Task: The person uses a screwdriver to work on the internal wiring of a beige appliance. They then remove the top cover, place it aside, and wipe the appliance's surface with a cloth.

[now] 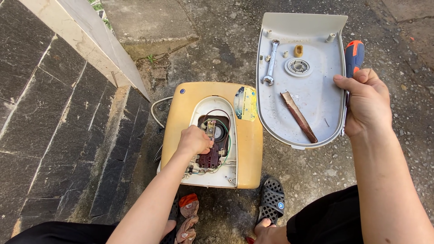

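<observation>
Head view: my left hand (pixel 194 140) is curled, fingertips on the exposed wiring inside the yellow boxy water heater (pixel 212 135) lying on the concrete (pixel 217 40). My right hand (pixel 364 101) clamps the white plastic cover (pixel 316 90) and an orange-and-blue screwdriver (pixel 354 56); I judge tilting it could spill the loose wrench (pixel 270 63) and brown strip (pixel 298 116).

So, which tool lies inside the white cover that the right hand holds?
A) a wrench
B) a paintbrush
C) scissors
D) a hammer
A: a metal wrench lies in the white cover, which the right hand grips by its edge.
</observation>
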